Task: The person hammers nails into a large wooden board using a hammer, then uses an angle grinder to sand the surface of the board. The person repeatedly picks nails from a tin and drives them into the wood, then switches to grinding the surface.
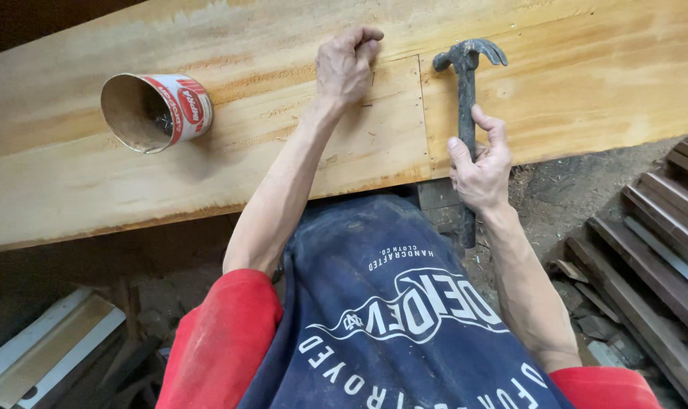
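Wide pale plank surface (132, 174): keep your left hand (346, 67) pinching that nail low beside the patch (374, 129), tap lightly first with the hammer (466, 113) gripped in your right hand (480, 170).

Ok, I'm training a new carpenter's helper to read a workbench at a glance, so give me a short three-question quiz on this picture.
1. True or false: the right hand grips the dark metal claw hammer by its handle.
2. Which way does the round red-and-white tin can lie? A) upright B) on its side, open mouth towards the camera C) upside down
3. What does the left hand rest on?

Key:
1. True.
2. B.
3. The thin square wooden patch, edged with small nails, on the long pale wooden plank; its fingertips are pinched, but whatever they hold is too small to tell.
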